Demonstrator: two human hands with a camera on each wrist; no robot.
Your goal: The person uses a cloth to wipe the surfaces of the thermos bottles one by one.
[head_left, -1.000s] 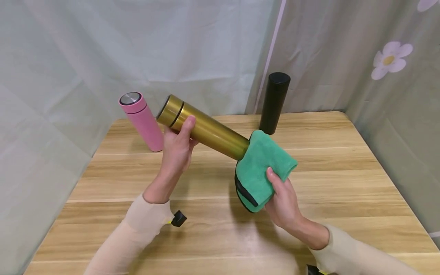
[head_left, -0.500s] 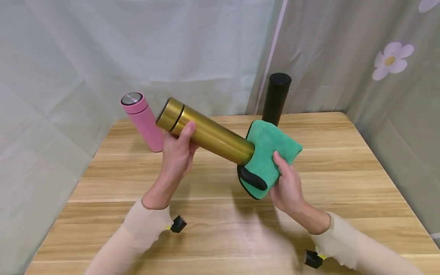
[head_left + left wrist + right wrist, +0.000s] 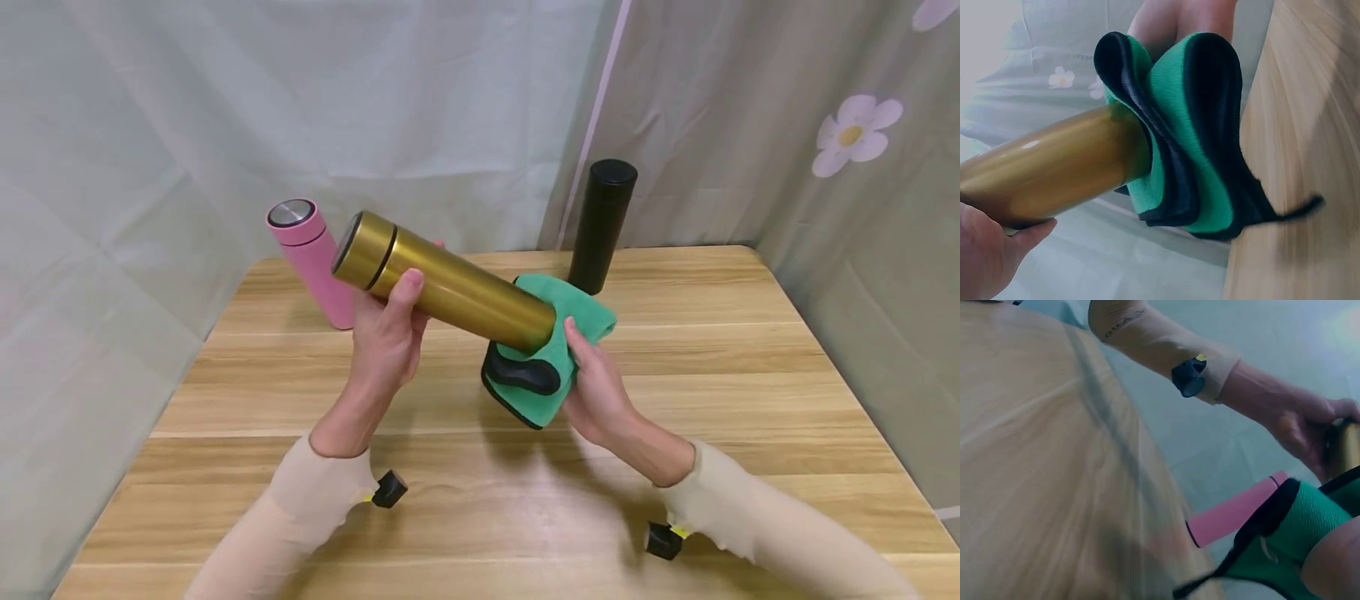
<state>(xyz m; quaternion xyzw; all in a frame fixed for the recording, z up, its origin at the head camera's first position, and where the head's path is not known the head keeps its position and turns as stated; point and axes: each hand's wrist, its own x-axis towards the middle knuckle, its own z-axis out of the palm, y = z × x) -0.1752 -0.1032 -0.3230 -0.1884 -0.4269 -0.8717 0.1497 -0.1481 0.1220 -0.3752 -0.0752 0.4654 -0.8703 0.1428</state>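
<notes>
A gold thermos bottle (image 3: 465, 287) is held tilted above the table, its capped end up and to the left. My left hand (image 3: 386, 333) grips it just below the cap, thumb along the near side. Around the bottle's lower end lies a folded green cloth (image 3: 536, 404) with black edging, which my right hand (image 3: 600, 387) holds between thumb and fingers. In the left wrist view the cloth (image 3: 1169, 87) hangs in folds against the bottle's base, with a black loop (image 3: 1300, 206) dangling. The base itself is hidden by the cloth.
At the back left of the wooden table (image 3: 480, 517) stands a pink thermos bottle (image 3: 318, 271), partly behind the gold one. Toward the back right is an upright black thermos bottle (image 3: 602, 229). A pale curtain (image 3: 450, 108) hangs behind the table.
The right hand and cloth first moved up and right, then back left over the gold bottle's lower end. The left hand has kept its grip, with the bottle shifting only slightly.
</notes>
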